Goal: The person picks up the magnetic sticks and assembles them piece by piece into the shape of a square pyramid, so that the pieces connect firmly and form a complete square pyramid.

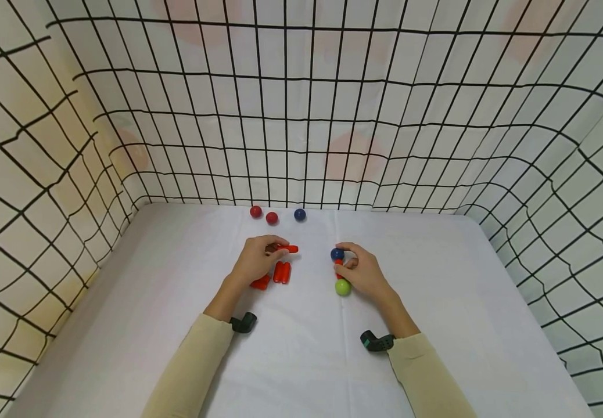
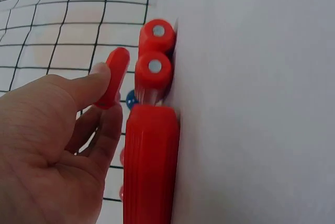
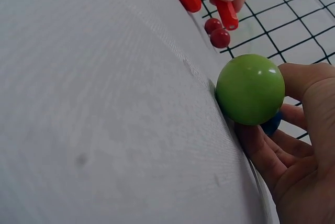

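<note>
My left hand [image 1: 257,258] pinches a red magnetic rod [image 2: 118,72] between thumb and fingers, above the table. Beneath and beside it lie more red rods; two stand side by side [image 1: 282,272], their silvery round ends showing in the left wrist view, and others [image 1: 261,283] are partly covered by the hand. To the right, my right hand [image 1: 365,271] grips a short assembly: a red rod [image 1: 339,268] with a blue ball [image 1: 337,254] at its far end and a green ball [image 3: 251,90] at its near end. Fingers hide part of that rod.
Two red balls [image 1: 264,215] and a blue ball [image 1: 300,215] rest near the back edge of the white-covered table [image 1: 301,360]. A black wire grid [image 1: 296,122] encloses the back and both sides. Each wrist carries a small black camera [image 1: 377,341].
</note>
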The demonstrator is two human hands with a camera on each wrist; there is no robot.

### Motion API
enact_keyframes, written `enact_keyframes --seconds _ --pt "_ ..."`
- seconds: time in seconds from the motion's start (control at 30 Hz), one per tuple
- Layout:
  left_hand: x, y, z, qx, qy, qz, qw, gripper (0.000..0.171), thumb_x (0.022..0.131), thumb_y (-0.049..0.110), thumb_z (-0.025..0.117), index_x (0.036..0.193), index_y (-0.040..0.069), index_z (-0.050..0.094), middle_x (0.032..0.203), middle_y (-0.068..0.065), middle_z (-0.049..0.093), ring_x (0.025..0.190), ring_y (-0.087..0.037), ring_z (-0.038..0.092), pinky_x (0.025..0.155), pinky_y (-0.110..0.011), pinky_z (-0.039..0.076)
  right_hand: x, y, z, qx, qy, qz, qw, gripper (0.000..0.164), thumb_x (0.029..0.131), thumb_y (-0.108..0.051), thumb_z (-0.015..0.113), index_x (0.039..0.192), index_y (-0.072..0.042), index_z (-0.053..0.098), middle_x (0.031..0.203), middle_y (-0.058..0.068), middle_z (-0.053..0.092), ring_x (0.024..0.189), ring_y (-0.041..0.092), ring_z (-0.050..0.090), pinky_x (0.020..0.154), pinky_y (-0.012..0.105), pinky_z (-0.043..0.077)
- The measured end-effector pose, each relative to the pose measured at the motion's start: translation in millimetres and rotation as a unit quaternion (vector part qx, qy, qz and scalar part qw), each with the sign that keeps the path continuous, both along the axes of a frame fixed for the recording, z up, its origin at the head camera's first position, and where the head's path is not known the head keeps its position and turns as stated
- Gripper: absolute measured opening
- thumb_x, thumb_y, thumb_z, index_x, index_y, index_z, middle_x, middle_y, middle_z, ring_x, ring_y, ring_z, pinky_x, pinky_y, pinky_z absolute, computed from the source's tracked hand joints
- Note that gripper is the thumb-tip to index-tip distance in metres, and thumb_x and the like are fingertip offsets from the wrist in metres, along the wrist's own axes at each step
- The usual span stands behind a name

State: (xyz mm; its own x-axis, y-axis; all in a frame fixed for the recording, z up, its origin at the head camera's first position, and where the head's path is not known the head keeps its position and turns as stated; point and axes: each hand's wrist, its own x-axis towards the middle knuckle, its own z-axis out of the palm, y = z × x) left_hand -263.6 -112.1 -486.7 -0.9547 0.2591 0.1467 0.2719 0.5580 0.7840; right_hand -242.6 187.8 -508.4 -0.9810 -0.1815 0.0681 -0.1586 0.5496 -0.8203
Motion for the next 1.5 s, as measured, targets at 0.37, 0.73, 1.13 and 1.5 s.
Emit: enact_keyframes --seconds 0.37,0.73,1.13,1.5 --pt "-0.7 32.1 1.5 -0.001 0.003 -0.012 0.9999 0.018 0.094 0.013 0.076 0.112 0.016 0.078 0.109 0.001 0.076 0.099 -0.018 0.073 0.093 -0.035 0.061 1.3 -5.7 6.3 -0.01 -0.012 -0.003 1.0 0.051 0.092 -0.016 0.077 0.139 -0.019 0.059 0.085 0.009 0.071 0.065 0.018 0.06 0.062 0.024 0.046" --pt "-2.8 55.6 0.7 -0.036 0.016 -0.039 0.9985 0.019 0.095 0.01 0.074 0.113 0.013 0.078 0.109 -0.002 0.076 0.102 -0.019 0.068 0.094 -0.034 0.06 -0.7 -8.2 0.4 -0.03 -0.022 0.015 0.999 0.052 0.092 -0.018 0.078 0.14 -0.021 0.059 0.091 0.008 0.074 0.066 0.018 0.065 0.063 0.025 0.049" --pt "-4.9 64.5 -6.6 -0.04 0.018 -0.038 0.9983 0.018 0.096 0.01 0.073 0.114 0.012 0.077 0.11 -0.002 0.076 0.103 -0.019 0.068 0.096 -0.035 0.059 0.4 -10.0 1.2 -0.015 -0.008 0.013 1.0 0.05 0.093 -0.022 0.077 0.139 -0.019 0.059 0.09 0.007 0.071 0.071 0.019 0.062 0.065 0.026 0.047" --pt "-6.7 64.4 -10.1 -0.03 0.019 -0.045 0.9983 0.018 0.097 0.009 0.072 0.114 0.011 0.077 0.111 -0.003 0.077 0.108 -0.019 0.069 0.1 -0.036 0.057 -21.4 -4.7 -3.3 0.031 0.061 0.032 0.997 0.04 0.095 -0.024 0.075 0.132 -0.017 0.064 0.13 0.006 0.063 0.106 0.025 0.059 0.086 0.034 0.05"
